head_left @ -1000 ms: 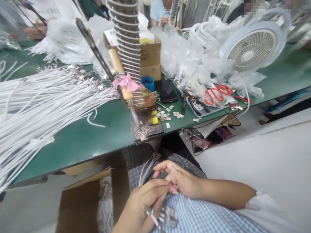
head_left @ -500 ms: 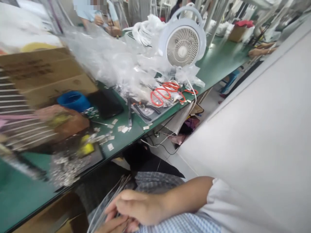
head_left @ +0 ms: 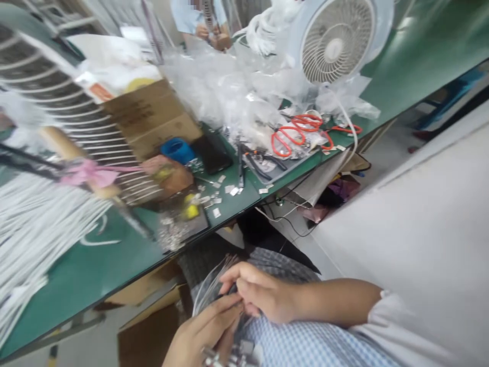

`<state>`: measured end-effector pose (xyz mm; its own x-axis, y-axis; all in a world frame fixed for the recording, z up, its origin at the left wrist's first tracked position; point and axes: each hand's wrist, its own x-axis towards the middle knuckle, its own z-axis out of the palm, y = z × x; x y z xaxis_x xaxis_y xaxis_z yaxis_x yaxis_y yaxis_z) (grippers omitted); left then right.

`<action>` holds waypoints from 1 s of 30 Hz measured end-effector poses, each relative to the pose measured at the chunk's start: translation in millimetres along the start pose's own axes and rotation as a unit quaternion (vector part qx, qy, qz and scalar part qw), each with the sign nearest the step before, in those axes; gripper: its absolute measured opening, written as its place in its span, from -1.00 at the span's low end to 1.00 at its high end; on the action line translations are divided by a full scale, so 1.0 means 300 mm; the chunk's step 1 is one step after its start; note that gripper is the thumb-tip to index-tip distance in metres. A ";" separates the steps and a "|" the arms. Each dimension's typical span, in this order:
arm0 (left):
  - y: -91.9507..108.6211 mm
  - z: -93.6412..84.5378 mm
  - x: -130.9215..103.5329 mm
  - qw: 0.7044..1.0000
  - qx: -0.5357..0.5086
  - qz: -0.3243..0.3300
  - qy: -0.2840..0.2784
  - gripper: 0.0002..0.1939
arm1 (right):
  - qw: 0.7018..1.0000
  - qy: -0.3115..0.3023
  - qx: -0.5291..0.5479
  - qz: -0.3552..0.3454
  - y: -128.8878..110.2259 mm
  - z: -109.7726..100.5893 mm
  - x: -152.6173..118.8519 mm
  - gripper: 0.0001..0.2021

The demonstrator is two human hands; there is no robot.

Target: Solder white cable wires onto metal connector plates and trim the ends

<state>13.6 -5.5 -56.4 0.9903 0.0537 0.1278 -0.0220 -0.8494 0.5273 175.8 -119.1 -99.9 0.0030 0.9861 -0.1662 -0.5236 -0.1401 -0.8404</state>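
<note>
Over my lap, my left hand [head_left: 208, 326] is closed around a bunch of thin whitish cables [head_left: 206, 285], which loop up past its fingertips. Shiny metal connectors [head_left: 229, 355] show below that hand, at the bottom edge of the view. My right hand [head_left: 263, 293] touches the left fingertips, its thumb and fingers pinched together at the same bunch. The exact spot between the fingers is hidden. Beneath both hands lies blue-and-white checked cloth [head_left: 282, 336].
Along the green table [head_left: 126, 265] lie white cables [head_left: 49, 239], small metal parts [head_left: 171, 232], a dark phone [head_left: 216, 153], and a tray [head_left: 282, 176] with pliers and orange-handled scissors [head_left: 282, 145]. A fan [head_left: 336, 48] stands behind. A white panel [head_left: 412, 219] bounds the right. Across the table sits a person [head_left: 200, 23].
The view has swung left, bringing the white cables on the table into sight. More of my left hand and the metal connectors now show. Both hands stay together at the bunch.
</note>
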 end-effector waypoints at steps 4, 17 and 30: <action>0.019 -0.021 -0.014 0.999 0.020 -0.015 0.029 -0.67 | 0.997 0.002 -0.077 -0.021 0.024 0.022 0.003 -0.21; -0.036 0.000 -0.148 0.986 -0.094 -0.018 0.139 -0.69 | 1.000 0.010 -0.022 0.016 0.044 0.125 0.058 -0.29; -0.119 0.029 -0.185 0.983 -0.136 0.022 0.121 -0.66 | 0.998 -0.008 0.005 0.062 0.082 0.156 0.105 -0.27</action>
<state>-39.5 17.2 -89.7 0.9269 0.1702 0.3344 -0.1330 -0.6842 0.7171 123.3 -87.2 -101.7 -0.0761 0.9624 -0.2607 -0.5278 -0.2607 -0.8084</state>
